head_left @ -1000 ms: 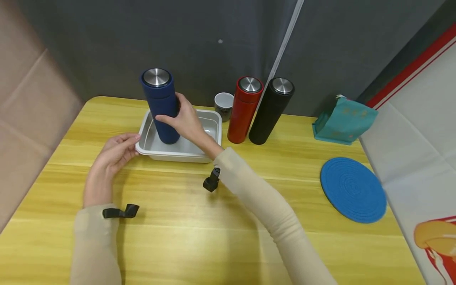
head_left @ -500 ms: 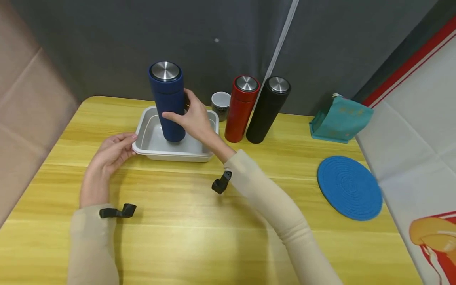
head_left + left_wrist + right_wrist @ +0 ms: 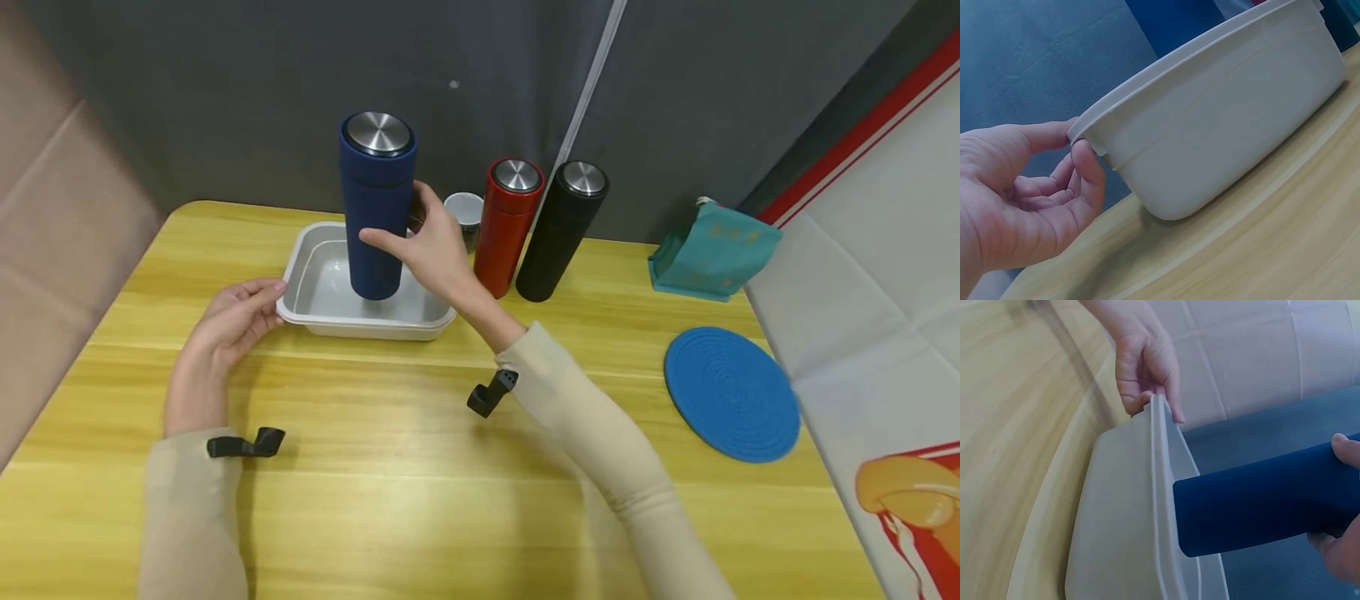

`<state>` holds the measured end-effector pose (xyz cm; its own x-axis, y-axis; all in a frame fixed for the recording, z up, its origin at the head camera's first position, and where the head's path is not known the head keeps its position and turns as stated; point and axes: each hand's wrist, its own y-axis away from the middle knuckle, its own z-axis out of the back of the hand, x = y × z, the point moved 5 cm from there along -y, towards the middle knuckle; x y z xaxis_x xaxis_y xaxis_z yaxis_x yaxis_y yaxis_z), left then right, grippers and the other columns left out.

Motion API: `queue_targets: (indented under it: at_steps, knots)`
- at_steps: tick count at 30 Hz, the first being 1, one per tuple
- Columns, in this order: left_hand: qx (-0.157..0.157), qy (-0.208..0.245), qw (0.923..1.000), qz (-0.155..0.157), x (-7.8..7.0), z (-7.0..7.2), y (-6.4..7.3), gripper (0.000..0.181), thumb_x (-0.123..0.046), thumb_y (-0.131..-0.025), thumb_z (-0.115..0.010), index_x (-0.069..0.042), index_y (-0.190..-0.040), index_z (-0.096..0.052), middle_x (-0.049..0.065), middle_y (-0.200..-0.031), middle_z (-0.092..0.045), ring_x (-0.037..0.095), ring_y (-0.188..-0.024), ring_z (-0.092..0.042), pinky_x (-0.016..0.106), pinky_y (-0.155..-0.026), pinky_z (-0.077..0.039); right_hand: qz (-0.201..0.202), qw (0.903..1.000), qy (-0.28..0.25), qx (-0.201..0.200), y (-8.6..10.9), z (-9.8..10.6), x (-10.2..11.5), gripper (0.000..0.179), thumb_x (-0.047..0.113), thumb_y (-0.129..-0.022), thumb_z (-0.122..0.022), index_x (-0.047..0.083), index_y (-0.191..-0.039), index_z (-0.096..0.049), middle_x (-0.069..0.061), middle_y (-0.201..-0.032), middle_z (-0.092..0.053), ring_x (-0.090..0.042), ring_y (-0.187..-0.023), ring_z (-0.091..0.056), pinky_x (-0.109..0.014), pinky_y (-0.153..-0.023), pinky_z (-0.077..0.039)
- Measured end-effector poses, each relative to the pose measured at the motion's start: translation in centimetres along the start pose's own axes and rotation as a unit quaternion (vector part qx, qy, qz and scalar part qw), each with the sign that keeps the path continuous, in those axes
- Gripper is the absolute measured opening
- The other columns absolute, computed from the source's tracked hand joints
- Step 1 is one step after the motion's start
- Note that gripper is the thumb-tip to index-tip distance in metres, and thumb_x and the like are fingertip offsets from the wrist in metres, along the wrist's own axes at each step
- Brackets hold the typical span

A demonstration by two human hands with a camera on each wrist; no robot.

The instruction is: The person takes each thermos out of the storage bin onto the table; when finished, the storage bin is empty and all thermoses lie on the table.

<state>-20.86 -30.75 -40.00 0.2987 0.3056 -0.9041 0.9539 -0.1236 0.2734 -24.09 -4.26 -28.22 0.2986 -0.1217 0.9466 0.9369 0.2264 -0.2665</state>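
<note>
A dark blue thermos flask [image 3: 378,208] with a steel-topped lid is held upright above the white plastic tub [image 3: 330,321]. My right hand [image 3: 438,246] grips its side, thumb at the front and fingers mostly hidden behind it. In the right wrist view the flask's lower end [image 3: 1210,519] is near the level of the tub's rim. At the tub's left end, my left hand [image 3: 240,321] pinches the rim between thumb and fingers. The left wrist view shows the tub's wall [image 3: 1222,112] and its base resting on the wooden table.
A red flask [image 3: 510,225] and a black flask [image 3: 562,233] stand right of the tub, with a small cup [image 3: 465,208] partly hidden behind my right hand. Further right are a teal bag [image 3: 716,250] and a round blue mat [image 3: 731,393]. A grey partition [image 3: 247,100] closes off the back.
My right hand has moved rightward and upward with the blue flask, from the tub's left part to above its middle. The left hand stays on the rim.
</note>
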Motion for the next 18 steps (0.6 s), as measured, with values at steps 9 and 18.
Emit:
queue_targets:
  at_steps: [9,18]
  knots:
    - [0.013,0.015,0.9998,0.004,-0.2,0.3,0.0,0.009,-0.009,-0.095,-0.062,-0.002,-0.099,-0.064,0.007,-0.087,-0.064,0.014,-0.07,-0.058,0.022,-0.062,-0.05,0.02,0.9996,-0.017,0.004,1.2,1.6,1.6,0.07,0.015,-0.079,-0.082,0.003,-0.137,-0.044,-0.008,-0.125,-0.059,-0.012,-0.111,-0.058,-0.021,-0.095,-0.044]
    - [0.008,0.021,0.9997,0.01,-0.1,0.4,0.2,0.007,-0.008,-0.094,-0.062,-0.002,-0.098,-0.064,0.007,-0.086,-0.064,0.014,-0.07,-0.058,0.022,-0.062,-0.05,0.051,0.9986,-0.012,-0.007,2.3,3.5,2.3,0.068,0.01,-0.078,-0.082,0.0,-0.135,-0.047,-0.011,-0.122,-0.06,-0.016,-0.109,-0.059,-0.026,-0.094,-0.047]
